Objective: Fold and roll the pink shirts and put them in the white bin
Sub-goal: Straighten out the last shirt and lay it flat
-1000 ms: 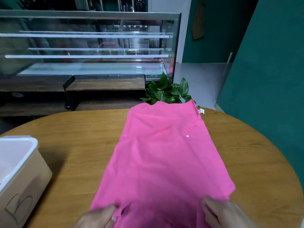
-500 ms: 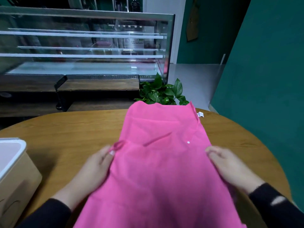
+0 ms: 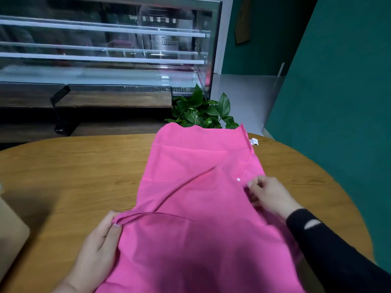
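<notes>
A: Since half a second ago, your left hand (image 3: 99, 244) has drawn back toward you along the left edge of the pink shirt (image 3: 196, 208), and a long crease now runs from it diagonally up across the cloth. Your right hand (image 3: 268, 195) has stayed near the right edge, just beside the small white button (image 3: 238, 179).

B: What are the hands doing?

A: Your left hand pinches a folded edge of the shirt between thumb and fingers, low on the left side. Your right hand has its fingers curled on the cloth at the right edge and seems to pinch it, though the grip itself is hard to make out.

B: And where is the shirt?

A: It lies spread on the round wooden table (image 3: 74, 176), running from the near edge to the far edge, where a white tag (image 3: 254, 141) sticks out at its right corner. A leafy plant (image 3: 203, 113) stands just beyond. The bin (image 3: 10, 235) is only partly seen at the far left.
</notes>
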Demonstrator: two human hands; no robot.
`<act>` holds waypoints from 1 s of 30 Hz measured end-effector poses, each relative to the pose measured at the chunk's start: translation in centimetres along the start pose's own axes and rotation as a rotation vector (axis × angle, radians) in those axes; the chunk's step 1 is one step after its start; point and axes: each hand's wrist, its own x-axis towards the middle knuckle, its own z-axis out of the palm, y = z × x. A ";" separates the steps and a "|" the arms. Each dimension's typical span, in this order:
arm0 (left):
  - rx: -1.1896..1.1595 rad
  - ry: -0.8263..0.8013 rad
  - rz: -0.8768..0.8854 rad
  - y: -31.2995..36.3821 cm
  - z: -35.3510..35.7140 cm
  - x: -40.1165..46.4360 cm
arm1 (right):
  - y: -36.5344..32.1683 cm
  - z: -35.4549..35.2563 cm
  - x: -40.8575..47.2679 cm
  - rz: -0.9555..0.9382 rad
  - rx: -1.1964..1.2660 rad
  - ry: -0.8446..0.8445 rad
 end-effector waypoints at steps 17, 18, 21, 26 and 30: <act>0.045 -0.061 -0.058 -1.3 0.2 0.4 | 1.7 -3.4 4.5 0.206 0.191 0.134; 0.040 -0.067 -0.053 -1.2 0.3 0.5 | 2.6 -3.7 4.0 0.271 0.277 0.046; 0.038 -0.071 -0.059 -1.3 0.4 0.5 | 3.6 -4.3 1.6 0.351 0.371 -0.289; 0.081 -0.050 -0.092 -1.6 0.7 0.5 | 3.7 -4.6 -0.2 0.275 0.277 -0.265; 0.105 -0.063 -0.096 -1.6 0.6 0.3 | 4.6 -5.0 0.2 0.020 -0.350 0.141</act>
